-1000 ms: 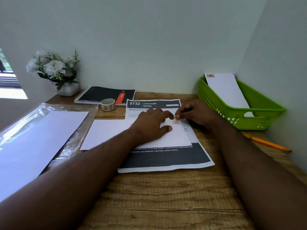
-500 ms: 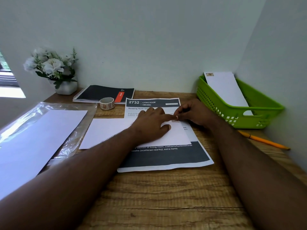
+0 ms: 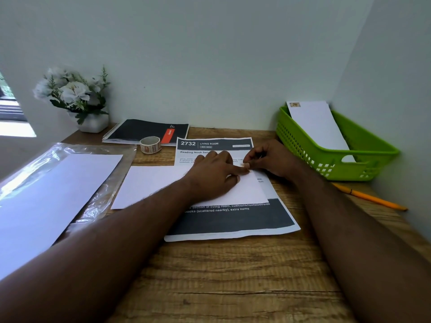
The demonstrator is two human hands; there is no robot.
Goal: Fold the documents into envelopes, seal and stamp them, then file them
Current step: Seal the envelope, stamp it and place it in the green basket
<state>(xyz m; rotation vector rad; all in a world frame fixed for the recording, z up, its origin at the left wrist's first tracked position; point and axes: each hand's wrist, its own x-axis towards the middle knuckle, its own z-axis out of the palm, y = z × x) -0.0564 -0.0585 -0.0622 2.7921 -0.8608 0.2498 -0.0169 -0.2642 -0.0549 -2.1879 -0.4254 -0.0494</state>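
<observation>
- The wooden desk (image 3: 233,276) is the work surface, and it's pretty crowded, so keep the stamping right where it is, in the middle, and don't drag stuff around.
- Far right there's the green basket (image 3: 373,157) with one stamped envelope (image 3: 319,127) already leaning in it. That's where this one goes afterwards, I'd guess.
- The printed sheet (image 3: 233,220) lies under the job. It could slide on the wood, so press straight down, not sideways.
- The white envelope (image 3: 151,185) lies flat across that sheet, reaching out to the left. It's the thing being stamped.
- Left hand (image 3: 214,176) lies on the envelope with the index finger stretched out onto the far right corner, the other fingers loosely bent and gripping nothing. Good anchor, leave it there.
- Right hand (image 3: 268,159) is curled, fingertips pinching at the stamp just beside that index finger. Let go only once it's stuck.
- The stamp roll (image 3: 150,145) sits far left of the sheet, near the notebook (image 3: 144,131).
- The stamp (image 3: 245,164) itself is tiny and mostly hidden. Square it to the corner, then rub from the middle outward so no edge lifts.
</observation>
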